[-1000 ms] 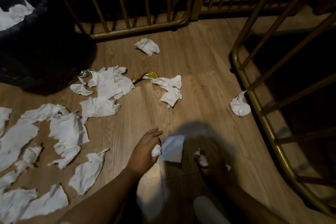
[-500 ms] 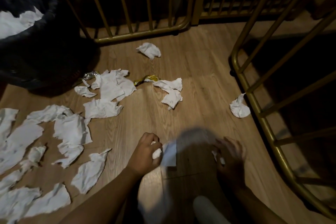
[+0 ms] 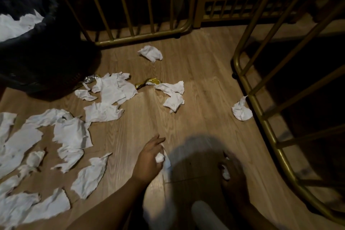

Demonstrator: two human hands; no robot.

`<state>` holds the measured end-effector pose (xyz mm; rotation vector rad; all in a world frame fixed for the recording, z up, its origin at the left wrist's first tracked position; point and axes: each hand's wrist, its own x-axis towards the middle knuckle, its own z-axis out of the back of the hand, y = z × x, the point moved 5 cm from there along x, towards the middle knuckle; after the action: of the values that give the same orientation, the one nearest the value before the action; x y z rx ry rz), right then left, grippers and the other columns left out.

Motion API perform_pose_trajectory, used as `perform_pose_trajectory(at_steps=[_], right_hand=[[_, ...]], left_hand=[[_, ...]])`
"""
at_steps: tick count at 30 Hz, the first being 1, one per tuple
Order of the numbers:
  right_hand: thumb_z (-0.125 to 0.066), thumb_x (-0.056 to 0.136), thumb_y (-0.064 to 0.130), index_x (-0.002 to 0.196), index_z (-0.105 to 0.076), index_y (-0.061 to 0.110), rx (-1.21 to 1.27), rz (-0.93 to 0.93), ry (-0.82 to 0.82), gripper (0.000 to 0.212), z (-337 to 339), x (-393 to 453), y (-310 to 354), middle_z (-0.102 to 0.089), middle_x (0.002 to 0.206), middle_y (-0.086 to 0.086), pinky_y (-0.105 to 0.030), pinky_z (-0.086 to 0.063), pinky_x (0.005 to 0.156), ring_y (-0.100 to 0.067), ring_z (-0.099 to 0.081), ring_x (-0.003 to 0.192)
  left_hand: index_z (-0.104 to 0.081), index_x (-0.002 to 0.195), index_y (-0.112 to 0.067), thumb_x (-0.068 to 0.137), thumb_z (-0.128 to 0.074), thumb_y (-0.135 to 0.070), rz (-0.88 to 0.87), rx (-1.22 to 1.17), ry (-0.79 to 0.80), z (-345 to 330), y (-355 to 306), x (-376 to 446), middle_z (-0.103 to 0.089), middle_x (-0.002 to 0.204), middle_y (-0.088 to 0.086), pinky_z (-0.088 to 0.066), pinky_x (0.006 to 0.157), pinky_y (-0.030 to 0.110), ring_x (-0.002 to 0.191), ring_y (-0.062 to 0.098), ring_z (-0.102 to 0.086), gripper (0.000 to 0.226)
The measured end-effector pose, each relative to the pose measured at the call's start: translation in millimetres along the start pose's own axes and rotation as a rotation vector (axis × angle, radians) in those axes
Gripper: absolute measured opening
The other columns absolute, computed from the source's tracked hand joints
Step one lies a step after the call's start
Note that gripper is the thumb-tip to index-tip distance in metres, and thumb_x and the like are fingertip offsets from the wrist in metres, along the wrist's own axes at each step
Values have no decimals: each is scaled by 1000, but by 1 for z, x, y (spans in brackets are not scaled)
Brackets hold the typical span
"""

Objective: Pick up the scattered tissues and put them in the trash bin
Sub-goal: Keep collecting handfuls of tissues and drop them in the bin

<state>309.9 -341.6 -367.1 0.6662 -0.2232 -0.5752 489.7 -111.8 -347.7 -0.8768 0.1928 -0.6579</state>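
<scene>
- Near the floor's [image 3: 196, 80] front edge, centre, I see my left hand [image 3: 149, 160] w/ grip curled round a small white tissue wad [image 3: 160, 158].
- Right hand [image 3: 232, 172], in shadow & blurred, grip holding another tissue scrap [image 3: 226, 173].
- Scattered tissues [image 3: 71, 136] cover the floor's left side; more at centre, one crumpled tissue [image 3: 241, 111] touching the gold rail [image 3: 261, 123] at right.
- Trash bin [image 3: 33, 46] at far-left corner, black liner, tissues already inside.
- Yellow wrapper [image 3: 147, 83] lies among the centre pieces.
</scene>
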Motion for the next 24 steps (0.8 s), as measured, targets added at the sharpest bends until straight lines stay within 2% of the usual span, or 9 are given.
perform_pose_trajectory(at_steps=[2,6,7,10,13,15,18,21,24], right_hand=[[-60,87,23,118,-64,7,116,-39,-79,36,7,7,13,-54,128,1,-11,-38,92,-15,-52,118],[-66,85,-2,107,-63,24,349,-129,-117,34,11,49,58,-67,104,-2,-22,-51,76,-26,-66,95],[-66,86,1,105,-64,26,421,-153,-90,32,11,64,74,-67,100,-2,-27,-54,72,-26,-67,90],[-66,90,21,99,-68,20,441,101,-120,10,20,103,141,-68,91,6,-34,-57,73,-12,-67,85],[-70,84,40,88,-70,15,515,252,-119,25,33,137,204,-69,83,7,-31,-54,71,-8,-66,80],[-70,81,50,80,-69,15,544,346,-116,35,40,152,241,-69,74,5,-33,-53,62,-10,-66,70],[-59,87,55,72,-66,14,568,464,-70,43,41,165,290,-63,64,8,-31,-47,54,-9,-61,61],[-56,91,44,62,-59,14,557,570,-36,42,36,174,339,-53,54,10,-30,-39,51,-5,-51,52],[-61,90,36,55,-51,9,521,612,-5,46,23,180,389,-47,48,0,-32,-33,47,-11,-44,46]], left_hand=[[-60,86,-23,74,-65,6,136,-141,-86,8,-6,11,-67,118,-6,-47,98,28,120,12,-58,32],[-63,117,-18,79,-57,13,344,-338,-261,32,-20,55,-71,107,-3,-51,88,16,100,6,-66,49],[-64,118,-16,85,-59,8,390,-388,-322,42,-26,69,-70,107,-3,-50,86,12,100,7,-66,42],[-68,110,-14,93,-62,-17,478,-430,-467,82,-52,108,-67,108,-5,-47,81,11,95,4,-60,18],[-68,95,-16,91,-60,-42,538,-500,-451,128,-76,138,-68,92,-2,-48,74,28,82,7,-59,28],[-67,87,-14,83,-67,-50,529,-568,-464,163,-88,149,-65,80,0,-49,63,28,73,13,-60,37],[-63,91,-10,71,-85,-29,506,-565,-504,222,-91,149,-63,74,4,-45,42,20,63,13,-59,35],[-63,95,-5,73,-79,-1,499,-523,-537,278,-74,141,-63,72,8,-48,47,20,59,15,-62,28],[-65,109,-3,82,-64,8,528,-648,-652,321,-46,129,-66,82,11,-51,50,20,66,14,-65,28]])
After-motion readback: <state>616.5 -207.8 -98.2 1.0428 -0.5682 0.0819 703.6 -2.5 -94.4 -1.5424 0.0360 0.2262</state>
